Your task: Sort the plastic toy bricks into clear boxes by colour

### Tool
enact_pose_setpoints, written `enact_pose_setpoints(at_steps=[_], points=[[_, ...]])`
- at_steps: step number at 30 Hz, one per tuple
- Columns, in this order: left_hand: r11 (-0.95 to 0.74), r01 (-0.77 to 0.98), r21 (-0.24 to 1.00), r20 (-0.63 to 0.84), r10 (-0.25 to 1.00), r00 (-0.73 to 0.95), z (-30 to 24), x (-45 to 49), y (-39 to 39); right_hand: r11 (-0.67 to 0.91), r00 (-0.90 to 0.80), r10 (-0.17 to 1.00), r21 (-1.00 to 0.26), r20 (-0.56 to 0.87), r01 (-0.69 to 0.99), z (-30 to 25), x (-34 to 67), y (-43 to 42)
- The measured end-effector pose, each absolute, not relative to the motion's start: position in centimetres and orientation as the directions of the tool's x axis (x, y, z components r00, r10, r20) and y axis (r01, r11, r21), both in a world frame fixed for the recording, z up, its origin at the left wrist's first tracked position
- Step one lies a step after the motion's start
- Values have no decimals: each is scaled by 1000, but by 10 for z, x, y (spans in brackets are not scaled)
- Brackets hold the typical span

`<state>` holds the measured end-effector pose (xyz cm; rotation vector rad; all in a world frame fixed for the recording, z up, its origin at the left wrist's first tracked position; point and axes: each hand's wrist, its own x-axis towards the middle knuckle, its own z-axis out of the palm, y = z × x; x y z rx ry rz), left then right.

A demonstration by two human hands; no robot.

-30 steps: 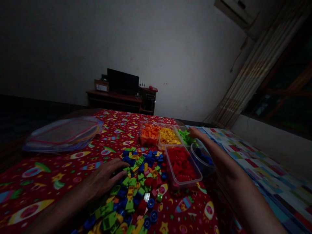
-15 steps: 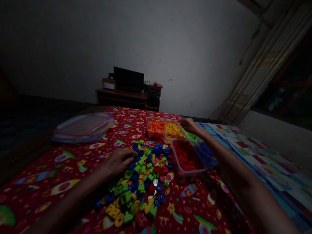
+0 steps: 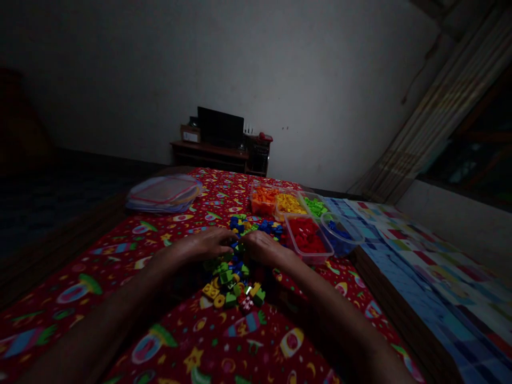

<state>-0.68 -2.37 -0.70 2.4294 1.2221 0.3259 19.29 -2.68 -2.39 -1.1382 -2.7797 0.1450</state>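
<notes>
- Red cloth [image 3: 224, 352], printed with rockets, stars and planets, is spread under the work.
- On it, toy bricks [image 3: 226, 274] are heaped loosely in green, blue, yellow and red, between and below the 2 hands.
- The left hand [image 3: 212, 244] is held palm down at the heap's left side, fingers bent, thumb slightly apart; whether a brick is gripped cannot be told.
- The right hand [image 3: 264, 248] is held over the heap's right side, fingers curled downward; the fingertips are hidden, so its grip cannot be told.
- Past the right hand, red bricks are held in a clear tub [image 3: 314, 258], and blue ones in a rounded tub [image 3: 354, 240] beside it.
- Behind these, 3 tubs are lined up: the orange tub [image 3: 262, 210], the yellow tub [image 3: 290, 215] and the green tub [image 3: 302, 199].
- At far left, translucent lids [image 3: 164, 192] are stacked on the cloth.
- Farthest off, a dark monitor [image 3: 221, 127] is set on a desk [image 3: 210, 151] by the pale wall [image 3: 320, 80].
</notes>
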Motion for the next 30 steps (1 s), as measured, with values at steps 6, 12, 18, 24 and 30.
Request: enact_pose_setpoints(at_steps=[6,12,18,24,30], points=[[-568,703,428,50,791,609,-2,-5,-28,605,-558,795,-256,238,754,-8,214,-18],[-513,759,402,217,858,465,-21,-22,1,487,-437,861,-178,260,855,-10,219,15],[-452,763,462,331,886,325,-39,-33,9,537,-530,844,-165,87,827,-17,210,26],[-295,614,732,255,955,154,-54,-47,12,485,-493,869,-252,33,838,-7,223,22],[-200,551,810,176,980,98,-56,-62,12,496,-497,860,-416,115,762,-4,237,16]])
